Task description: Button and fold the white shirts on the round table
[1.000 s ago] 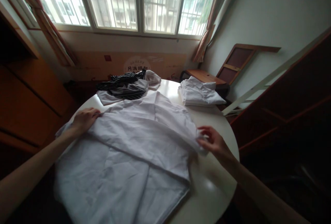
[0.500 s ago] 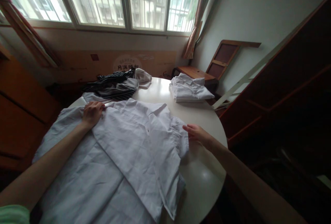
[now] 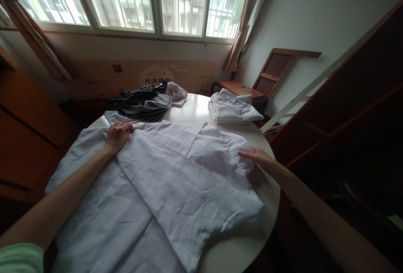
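A large white garment, perhaps a shirt or coat (image 3: 176, 172), is spread over the round table (image 3: 233, 248), part of it folded across the rest. My left hand (image 3: 119, 135) rests at its upper edge, fingers curled over and closed on the cloth there. At the right, my right hand (image 3: 256, 155) pinches the gathered edge of the garment, thumb on top, and holds that side stretched outward. The cloth near my right hand bulges slightly off the table. Its lower right corner spreads toward the table's rim.
A folded stack of white clothes (image 3: 234, 107) sits at the table's far right. Dark striped clothing (image 3: 138, 103) lies heaped at the far left. Beyond stand a wooden chair (image 3: 242, 88) and a window wall; a dark wooden panel (image 3: 340, 109) slants up on the right.
My right hand has moved right, pulling the garment's edge outward. The folded-over flap has opened out and now covers more of the table's right side. My left hand keeps its place on the cloth.
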A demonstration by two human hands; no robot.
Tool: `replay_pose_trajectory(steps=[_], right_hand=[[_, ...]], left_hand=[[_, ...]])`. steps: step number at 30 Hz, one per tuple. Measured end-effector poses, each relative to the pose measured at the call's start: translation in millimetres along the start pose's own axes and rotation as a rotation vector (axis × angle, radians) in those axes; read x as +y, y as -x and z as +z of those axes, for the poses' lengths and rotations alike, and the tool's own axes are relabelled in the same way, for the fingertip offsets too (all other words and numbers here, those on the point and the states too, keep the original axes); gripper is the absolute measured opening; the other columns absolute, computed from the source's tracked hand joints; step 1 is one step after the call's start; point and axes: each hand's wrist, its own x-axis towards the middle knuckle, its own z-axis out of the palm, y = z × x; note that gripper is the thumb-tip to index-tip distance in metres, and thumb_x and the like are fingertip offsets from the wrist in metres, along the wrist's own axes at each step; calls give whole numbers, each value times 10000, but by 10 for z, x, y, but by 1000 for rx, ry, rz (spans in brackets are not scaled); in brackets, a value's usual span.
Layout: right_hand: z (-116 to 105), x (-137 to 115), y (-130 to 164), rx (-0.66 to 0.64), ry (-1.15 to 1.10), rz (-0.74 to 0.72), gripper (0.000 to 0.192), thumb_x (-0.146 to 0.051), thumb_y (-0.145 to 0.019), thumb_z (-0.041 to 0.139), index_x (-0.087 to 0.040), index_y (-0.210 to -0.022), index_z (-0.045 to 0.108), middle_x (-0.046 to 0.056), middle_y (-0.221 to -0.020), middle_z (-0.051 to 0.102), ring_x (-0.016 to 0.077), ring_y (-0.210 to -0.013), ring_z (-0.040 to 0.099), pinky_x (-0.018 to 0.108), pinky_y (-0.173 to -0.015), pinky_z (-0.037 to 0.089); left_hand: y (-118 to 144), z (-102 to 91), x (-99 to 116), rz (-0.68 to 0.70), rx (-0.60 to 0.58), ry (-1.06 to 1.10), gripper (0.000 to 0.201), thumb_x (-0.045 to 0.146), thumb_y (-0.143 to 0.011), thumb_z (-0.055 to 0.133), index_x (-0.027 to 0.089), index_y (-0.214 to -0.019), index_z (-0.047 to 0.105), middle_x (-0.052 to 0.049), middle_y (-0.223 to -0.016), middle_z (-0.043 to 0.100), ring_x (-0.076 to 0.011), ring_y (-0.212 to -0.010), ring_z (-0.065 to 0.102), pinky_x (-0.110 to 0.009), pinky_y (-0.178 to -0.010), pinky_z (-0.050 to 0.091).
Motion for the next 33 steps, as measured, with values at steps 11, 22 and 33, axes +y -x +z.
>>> replay_pose_trajectory(steps=[11, 22, 33], right_hand=[[-494, 130, 5, 375, 1006, 58, 320, -473, -625, 674, -172, -729, 644, 70, -669, 648, 270, -701, 629, 342, -612, 471], [638, 217, 131, 95, 1060, -786, 509, -437, -895, 399, -196, -1343, 412, 114, -1410, 415, 252, -1323, 336, 461, -1047, 328], [405, 274, -131, 253, 1113, -517, 380, -351, -893, 379, -140, -1131, 588, 143, -1228, 566, 257, -1129, 522, 383, -949, 415]], left_hand=[[-209, 207, 37, 181, -4, 57, 274, 252, -811, 422, 182, -945, 650, -89, -1004, 658, -241, -996, 559, -368, -928, 406], [592, -101, 916, 332, -55, 58, 534, 440, -872, 401, 166, -1331, 415, -134, -1410, 397, -280, -1315, 327, -441, -1041, 312], [694, -63, -21, -38, -335, -58, 592, 474, -898, 255, 170, -1399, 342, -93, -1490, 283, -249, -1374, 228, -413, -1088, 224]])
